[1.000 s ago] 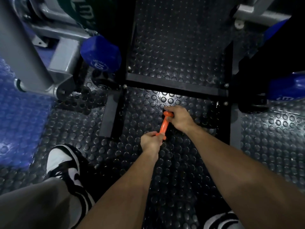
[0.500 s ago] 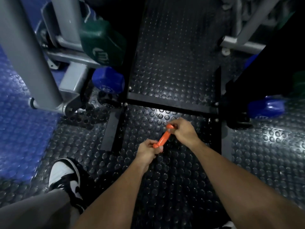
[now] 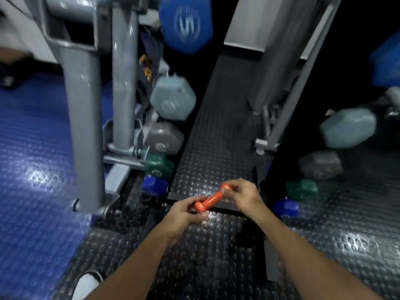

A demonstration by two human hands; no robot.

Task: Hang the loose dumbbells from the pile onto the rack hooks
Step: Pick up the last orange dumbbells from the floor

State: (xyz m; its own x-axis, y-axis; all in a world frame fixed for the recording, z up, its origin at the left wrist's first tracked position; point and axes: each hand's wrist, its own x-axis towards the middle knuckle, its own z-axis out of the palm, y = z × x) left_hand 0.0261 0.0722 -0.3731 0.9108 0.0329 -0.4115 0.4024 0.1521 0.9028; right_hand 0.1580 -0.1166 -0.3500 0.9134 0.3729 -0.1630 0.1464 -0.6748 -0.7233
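Two bare forearms reach up from the bottom edge, with no sleeves, watch, bands or gloves on them. The left hand (image 3: 184,213) and the right hand (image 3: 244,194) are bare too, without rings as far as the blur allows. The nails on the fingers (image 3: 204,215) show pale and trimmed short. Well below and to the left of the fingers, at the frame's bottom edge, sits the toe of a white shoe (image 3: 86,285) with dark trim around its upper edge.

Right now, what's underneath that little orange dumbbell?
The black studded floor mat and a black bar lie below the orange dumbbell. Its ends are hidden by the left hand and right hand.
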